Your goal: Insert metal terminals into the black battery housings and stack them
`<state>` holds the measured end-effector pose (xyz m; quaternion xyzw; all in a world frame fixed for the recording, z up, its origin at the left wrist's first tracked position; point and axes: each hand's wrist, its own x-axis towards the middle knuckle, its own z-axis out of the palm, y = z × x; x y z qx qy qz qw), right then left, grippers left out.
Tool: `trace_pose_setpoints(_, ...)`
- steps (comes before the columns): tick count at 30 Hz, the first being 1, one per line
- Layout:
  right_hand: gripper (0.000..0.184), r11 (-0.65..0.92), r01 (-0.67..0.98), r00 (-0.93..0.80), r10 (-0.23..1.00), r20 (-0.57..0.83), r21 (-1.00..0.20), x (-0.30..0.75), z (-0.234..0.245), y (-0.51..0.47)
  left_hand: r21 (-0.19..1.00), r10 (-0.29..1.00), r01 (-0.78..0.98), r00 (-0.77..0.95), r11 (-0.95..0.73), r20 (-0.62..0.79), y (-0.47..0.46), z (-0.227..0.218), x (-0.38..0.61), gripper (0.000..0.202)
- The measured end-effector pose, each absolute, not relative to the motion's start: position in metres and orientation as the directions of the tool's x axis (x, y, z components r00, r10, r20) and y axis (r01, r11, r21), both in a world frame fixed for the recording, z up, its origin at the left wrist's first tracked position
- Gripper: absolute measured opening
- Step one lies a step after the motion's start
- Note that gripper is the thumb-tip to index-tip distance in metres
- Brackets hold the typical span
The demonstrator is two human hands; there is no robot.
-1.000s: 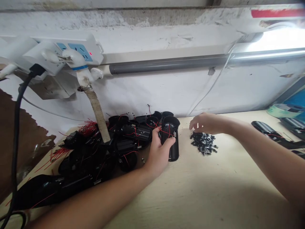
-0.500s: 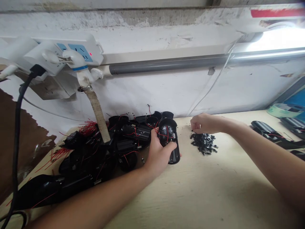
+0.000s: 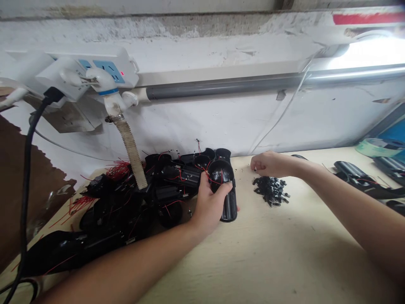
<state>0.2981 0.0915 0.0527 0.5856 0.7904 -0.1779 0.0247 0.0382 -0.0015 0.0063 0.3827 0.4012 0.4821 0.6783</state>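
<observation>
In the head view, the left hand (image 3: 209,202) wraps firmly around a black plastic housing (image 3: 226,198) at the far edge of the pale workbench (image 3: 284,257), just right of a heap of wired housings (image 3: 177,177). The half-closed right hand (image 3: 268,164) sits just above small black clips (image 3: 270,191); whether it holds one cannot be told.

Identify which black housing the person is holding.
The flared black housing in the left hand, at the right end of the pile; the others lie ungripped on the table.

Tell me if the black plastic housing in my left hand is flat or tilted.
Tilted: the left hand holds the black plastic housing's wide end raised; narrow end on the tabletop.
</observation>
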Motion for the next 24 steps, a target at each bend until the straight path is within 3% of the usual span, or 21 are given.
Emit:
trace_pose_setpoints(5,0.018,0.266,0.907,-0.342,0.917,-0.206,-0.326,0.298,0.056,0.092,0.91,0.963,-0.34,0.207,0.237,-0.173,-0.002,0.008,0.038,0.052)
trace_pose_setpoints(10,0.018,0.277,0.828,-0.407,0.894,-0.185,-0.487,0.292,0.065,0.085,0.901,0.962,-0.366,0.222,0.232,-0.158,-0.001,0.007,0.038,0.052)
trace_pose_setpoints(15,0.023,0.262,0.695,-0.511,0.835,-0.204,-0.669,0.278,0.07,0.074,0.905,0.964,-0.358,0.213,0.23,-0.161,0.0,0.008,0.038,0.05)
trace_pose_setpoints(20,0.022,0.27,0.504,-0.574,0.815,-0.084,-0.821,0.257,0.07,0.064,0.907,0.967,-0.359,0.202,0.219,-0.153,-0.001,0.009,0.038,0.051)
trace_pose_setpoints(24,0.019,0.313,0.528,-0.587,0.806,-0.073,-0.789,0.254,0.069,0.062,0.906,0.968,-0.364,0.199,0.216,-0.151,-0.001,0.009,0.039,0.053)
